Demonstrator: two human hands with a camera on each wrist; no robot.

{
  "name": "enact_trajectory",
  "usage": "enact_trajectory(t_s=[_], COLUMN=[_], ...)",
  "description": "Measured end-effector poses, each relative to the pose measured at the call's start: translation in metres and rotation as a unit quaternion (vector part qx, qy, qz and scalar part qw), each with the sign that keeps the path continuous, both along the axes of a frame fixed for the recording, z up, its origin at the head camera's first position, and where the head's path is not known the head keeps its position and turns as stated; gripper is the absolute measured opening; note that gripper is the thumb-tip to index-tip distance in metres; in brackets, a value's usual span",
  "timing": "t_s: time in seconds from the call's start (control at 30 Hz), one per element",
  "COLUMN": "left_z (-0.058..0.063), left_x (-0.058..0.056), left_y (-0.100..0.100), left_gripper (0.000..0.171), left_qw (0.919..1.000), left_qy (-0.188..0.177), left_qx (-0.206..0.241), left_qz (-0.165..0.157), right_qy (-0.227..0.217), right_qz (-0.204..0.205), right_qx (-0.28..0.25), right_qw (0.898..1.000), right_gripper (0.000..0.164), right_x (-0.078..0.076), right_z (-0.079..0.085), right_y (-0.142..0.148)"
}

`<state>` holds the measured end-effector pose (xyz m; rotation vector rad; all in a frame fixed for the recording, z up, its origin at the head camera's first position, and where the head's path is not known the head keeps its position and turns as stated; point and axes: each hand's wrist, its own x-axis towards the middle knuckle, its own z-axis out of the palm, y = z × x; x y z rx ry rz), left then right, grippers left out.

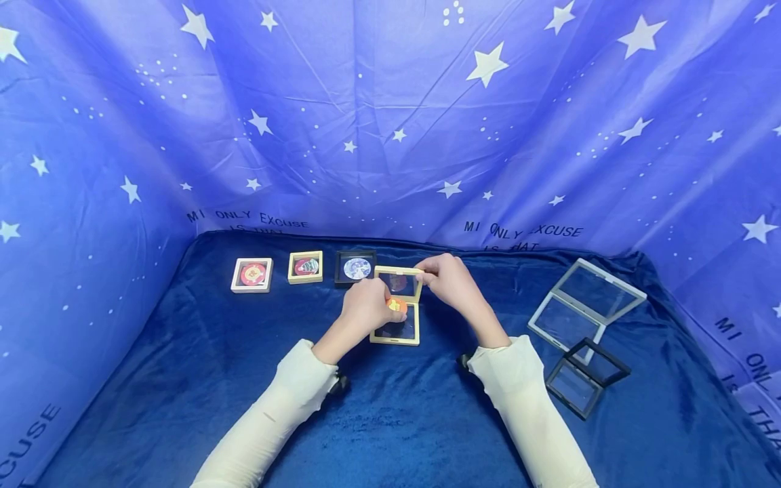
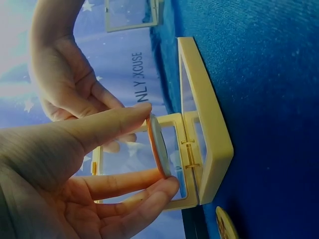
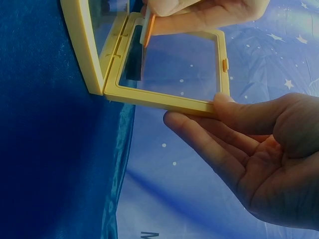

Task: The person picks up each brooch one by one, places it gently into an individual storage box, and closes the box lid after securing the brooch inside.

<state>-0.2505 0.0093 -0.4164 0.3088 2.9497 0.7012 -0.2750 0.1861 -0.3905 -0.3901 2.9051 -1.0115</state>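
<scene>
My left hand (image 1: 365, 305) pinches a round orange badge (image 1: 396, 306) between thumb and fingertips, over an open yellow display frame (image 1: 418, 331). In the left wrist view the badge (image 2: 158, 147) is edge-on, showing an orange rim and a pale back. Clear film spans both halves of the frame, joined by a hinge (image 2: 190, 153). One half lies on the cloth; the other is raised. Thumb and fingers of my right hand (image 1: 450, 285) grip the edge of the raised half (image 3: 159, 101). A round, yellow-rimmed item (image 2: 227, 224) lies partly out of the left wrist view.
To the left at the back stand a pale pink frame (image 1: 251, 291) with a red badge, a small yellow frame (image 1: 305, 279) and a black frame (image 1: 339, 272) with a blue-white badge. Rightward, an open white frame (image 1: 626, 312) and an open black frame (image 1: 610, 356) lie close together.
</scene>
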Motion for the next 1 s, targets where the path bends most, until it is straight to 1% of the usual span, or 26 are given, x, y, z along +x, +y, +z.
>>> enact_trajectory(t_s=[0.13, 0.33, 0.5, 0.63, 0.77, 1.0], left_z=[-0.0023, -0.0053, -0.0064, -0.0062, -0.0061, -0.0093], left_x=[0.0001, -0.0002, 0.0002, 0.0005, 0.0015, 0.0016], left_y=[0.0018, 0.0045, 0.0066, 0.0079, 0.0084, 0.0088], left_gripper=[0.048, 0.049, 0.055, 0.056, 0.056, 0.048], left_qw=[1.0, 0.9999, 0.9997, 0.9996, 0.9996, 0.9996], left_qy=[-0.002, -0.007, -0.015, -0.017, -0.015, -0.013], left_qx=[-0.006, -0.012, -0.02, -0.023, -0.022, -0.026], left_qz=[-0.006, -0.006, -0.001, 0.002, -0.002, -0.008], right_qy=[0.001, -0.008, -0.003, -0.007, -0.002, -0.003], right_qz=[-0.001, -0.002, -0.002, -0.003, -0.006, -0.005], right_qx=[0.003, 0.004, 0.007, 0.007, 0.012, 0.009], right_qw=[1.0, 1.0, 1.0, 1.0, 1.0, 1.0], right_gripper=[0.019, 0.02, 0.02, 0.02, 0.019, 0.019], right_x=[0.0001, 0.0005, 0.0003, 0.0004, 0.0, 0.0003], right_z=[0.0006, 0.0007, 0.0, 0.0006, 0.0011, 0.0009], right_y=[0.0003, 0.0003, 0.0006, 0.0002, -0.0002, -0.0009])
